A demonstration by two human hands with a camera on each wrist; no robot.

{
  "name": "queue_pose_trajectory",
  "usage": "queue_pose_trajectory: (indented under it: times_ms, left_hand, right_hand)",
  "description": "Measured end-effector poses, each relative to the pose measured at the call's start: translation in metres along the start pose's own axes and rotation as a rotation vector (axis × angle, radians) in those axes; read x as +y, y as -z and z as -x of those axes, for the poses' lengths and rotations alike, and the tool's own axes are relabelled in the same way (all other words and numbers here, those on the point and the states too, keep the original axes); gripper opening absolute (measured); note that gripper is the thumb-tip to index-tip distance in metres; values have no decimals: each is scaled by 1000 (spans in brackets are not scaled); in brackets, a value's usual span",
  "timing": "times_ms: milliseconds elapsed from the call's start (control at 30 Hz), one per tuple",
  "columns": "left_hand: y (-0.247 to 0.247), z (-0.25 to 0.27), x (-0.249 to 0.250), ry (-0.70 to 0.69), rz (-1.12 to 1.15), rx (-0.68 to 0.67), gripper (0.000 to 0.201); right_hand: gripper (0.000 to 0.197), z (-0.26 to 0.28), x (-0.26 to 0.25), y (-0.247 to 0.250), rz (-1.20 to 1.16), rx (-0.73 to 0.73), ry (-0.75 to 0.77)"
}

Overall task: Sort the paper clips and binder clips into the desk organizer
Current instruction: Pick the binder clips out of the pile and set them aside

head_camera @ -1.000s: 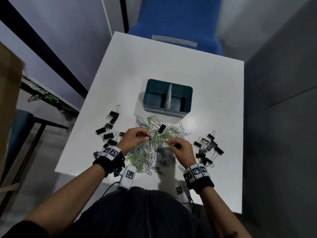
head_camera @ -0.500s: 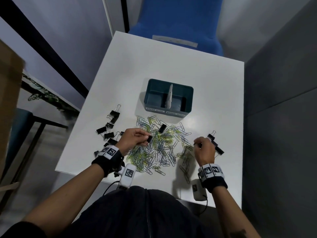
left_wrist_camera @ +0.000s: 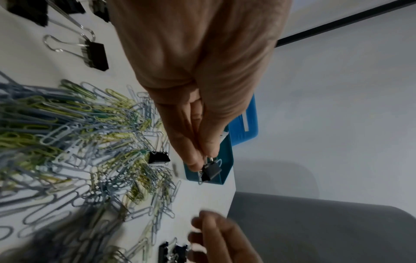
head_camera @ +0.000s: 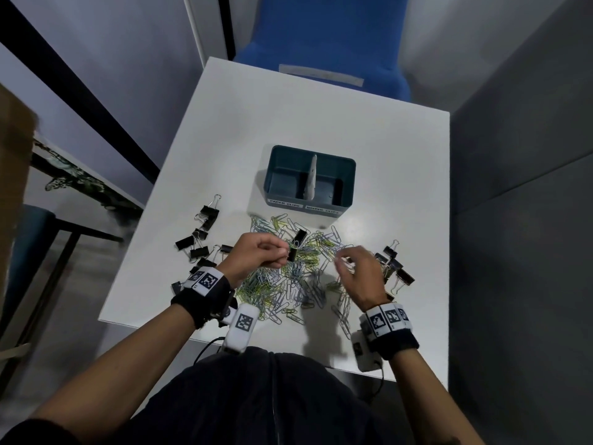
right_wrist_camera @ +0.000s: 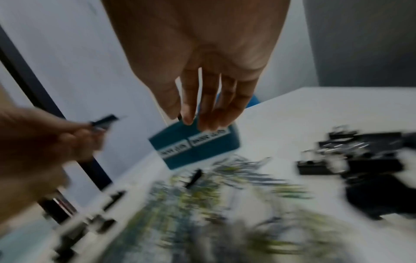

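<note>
A: On the white table (head_camera: pixel 321 117) the teal desk organizer (head_camera: pixel 348 178) is seen beyond the paper clips (head_camera: pixel 288 277), with binder clips (head_camera: pixel 200 239) grouped at either side.

B: One small binder clip (head_camera: pixel 292 253) is pinched by its wire handles in the left hand (head_camera: pixel 256 256), above the pile. The pinch is shown clearly only in the left wrist view (left_wrist_camera: pixel 210 170).

A: The right hand (head_camera: pixel 359 274) is held relaxed with nothing in it, fingers (right_wrist_camera: pixel 202 99) straight; that view is blurred.

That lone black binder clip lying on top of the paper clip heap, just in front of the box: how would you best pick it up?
Pinch the binder clip by its black body, coming straight down. It lies on loose paper clips, so scooping from the side would likely drag them along. Whether its wire handles stick out I cannot tell.
</note>
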State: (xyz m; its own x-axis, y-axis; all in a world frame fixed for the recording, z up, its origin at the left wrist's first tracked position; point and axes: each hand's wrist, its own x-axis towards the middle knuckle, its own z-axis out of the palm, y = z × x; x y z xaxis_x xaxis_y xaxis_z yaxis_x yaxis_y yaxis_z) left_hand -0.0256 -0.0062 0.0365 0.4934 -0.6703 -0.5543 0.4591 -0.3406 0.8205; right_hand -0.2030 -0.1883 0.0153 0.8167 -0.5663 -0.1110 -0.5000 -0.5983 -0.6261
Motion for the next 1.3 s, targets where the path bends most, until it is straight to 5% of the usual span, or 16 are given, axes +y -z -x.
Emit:
queue_pose_trajectory:
  times_ms: [233,433,700,1000,1200,1300]
  left_hand:
    - [-15,4,22,-81,53,-26,17]
    - [-15,8,25,-112,22,-43,17]
    - [-17,13,22,-122,-62,-76,14]
    - [-14,14,26,-133,0,-66,13]
    - [-13,13,26,-144,18,-18,15]
    - [-10,11,23,-157,15,44,15]
  right_hand:
    - [15,-2,-71,-10,-657,-186,-34]
    - [19,-3,-76,-6,-928,-114,-181]
    - [10,-4,-73,-1,-1038,-52,-303]
    - [20,-1,-76,2,-1116,-224,-314]
    - [20,1,-72,-5,-1025,-221,-236]
    - [21,-3,-61,-18,-794,-214,-228]
